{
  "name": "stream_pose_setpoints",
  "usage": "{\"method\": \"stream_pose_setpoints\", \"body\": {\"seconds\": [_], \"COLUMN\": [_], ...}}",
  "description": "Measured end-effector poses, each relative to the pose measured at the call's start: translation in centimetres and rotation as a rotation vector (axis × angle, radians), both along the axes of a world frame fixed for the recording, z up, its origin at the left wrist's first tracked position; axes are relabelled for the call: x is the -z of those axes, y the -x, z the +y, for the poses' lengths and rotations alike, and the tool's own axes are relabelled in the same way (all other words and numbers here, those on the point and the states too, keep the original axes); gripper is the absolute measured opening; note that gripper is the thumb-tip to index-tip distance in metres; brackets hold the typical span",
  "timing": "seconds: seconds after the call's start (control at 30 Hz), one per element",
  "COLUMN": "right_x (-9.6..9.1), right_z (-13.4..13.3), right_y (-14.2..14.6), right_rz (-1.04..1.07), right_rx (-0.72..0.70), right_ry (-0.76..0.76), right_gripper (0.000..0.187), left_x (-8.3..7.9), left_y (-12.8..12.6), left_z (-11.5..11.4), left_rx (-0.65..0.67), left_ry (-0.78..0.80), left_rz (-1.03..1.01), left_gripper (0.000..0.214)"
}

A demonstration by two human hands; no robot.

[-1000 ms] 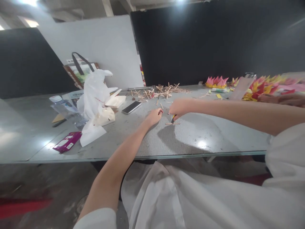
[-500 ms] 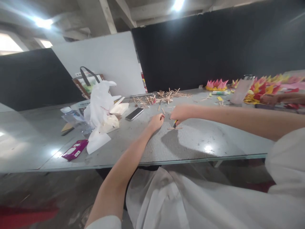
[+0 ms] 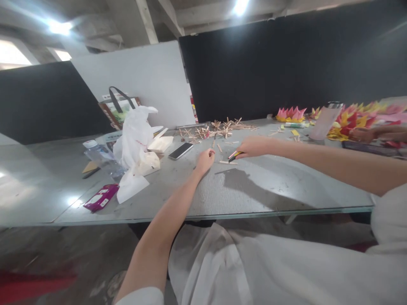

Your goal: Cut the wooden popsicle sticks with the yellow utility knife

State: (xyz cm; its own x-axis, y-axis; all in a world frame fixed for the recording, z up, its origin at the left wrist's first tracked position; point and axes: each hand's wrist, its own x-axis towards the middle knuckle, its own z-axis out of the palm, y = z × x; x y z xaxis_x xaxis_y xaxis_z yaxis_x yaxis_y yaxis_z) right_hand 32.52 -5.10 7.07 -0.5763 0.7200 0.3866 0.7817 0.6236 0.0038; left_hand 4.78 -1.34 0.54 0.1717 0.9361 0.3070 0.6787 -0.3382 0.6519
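My right hand (image 3: 253, 146) is closed on a small yellow and black tool (image 3: 234, 156), its tip resting on the grey table (image 3: 260, 186). A short wooden stick (image 3: 224, 162) lies on the table just left of that tip. My left hand (image 3: 205, 159) rests on the table beside the stick with fingers curled, and I cannot see anything in it. Behind both hands lies a heap of small wooden stick crosses (image 3: 219, 126).
A phone (image 3: 180, 151), a white plastic bag (image 3: 135, 137), a plastic bottle (image 3: 98, 155) and a purple packet (image 3: 100, 197) lie at the left. Paper flowers (image 3: 291, 113), a tumbler (image 3: 324, 120) and another person's hand (image 3: 364, 135) are at the right.
My right hand has moved a little right and back with the tool, laying it lower. My left hand has drawn slightly away from it. The view has shifted.
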Motion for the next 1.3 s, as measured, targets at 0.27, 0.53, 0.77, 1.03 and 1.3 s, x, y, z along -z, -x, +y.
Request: {"method": "stream_pose_setpoints", "body": {"seconds": [0.27, 0.53, 0.77, 1.03, 1.3], "right_x": [3.4, 6.6, 7.3, 7.1, 7.5], "right_z": [-2.4, -4.0, -5.5, -6.0, -5.7], "right_y": [0.4, 2.4, 4.2, 4.4, 4.2], "right_rz": [0.377, 0.666, 0.673, 0.654, 0.609], "right_rx": [0.153, 0.088, 0.029, -0.005, 0.0], "right_ry": [0.184, 0.255, 0.217, 0.165, 0.152], "right_gripper": [0.042, 0.041, 0.041, 0.048, 0.049], "left_x": [-0.2, -0.2, -0.3, -0.8, -0.7], "left_y": [0.3, -0.3, -1.6, -2.5, -2.7], "left_z": [0.2, -0.2, -1.5, -2.6, -2.8], "left_rx": [-0.073, 0.003, 0.196, 0.255, 0.266], "left_ry": [0.029, -0.048, 0.023, -0.073, -0.088], "left_rz": [-0.157, -0.236, -0.236, -0.177, -0.168], "left_gripper": [0.022, 0.058, 0.075, 0.071, 0.071]}}
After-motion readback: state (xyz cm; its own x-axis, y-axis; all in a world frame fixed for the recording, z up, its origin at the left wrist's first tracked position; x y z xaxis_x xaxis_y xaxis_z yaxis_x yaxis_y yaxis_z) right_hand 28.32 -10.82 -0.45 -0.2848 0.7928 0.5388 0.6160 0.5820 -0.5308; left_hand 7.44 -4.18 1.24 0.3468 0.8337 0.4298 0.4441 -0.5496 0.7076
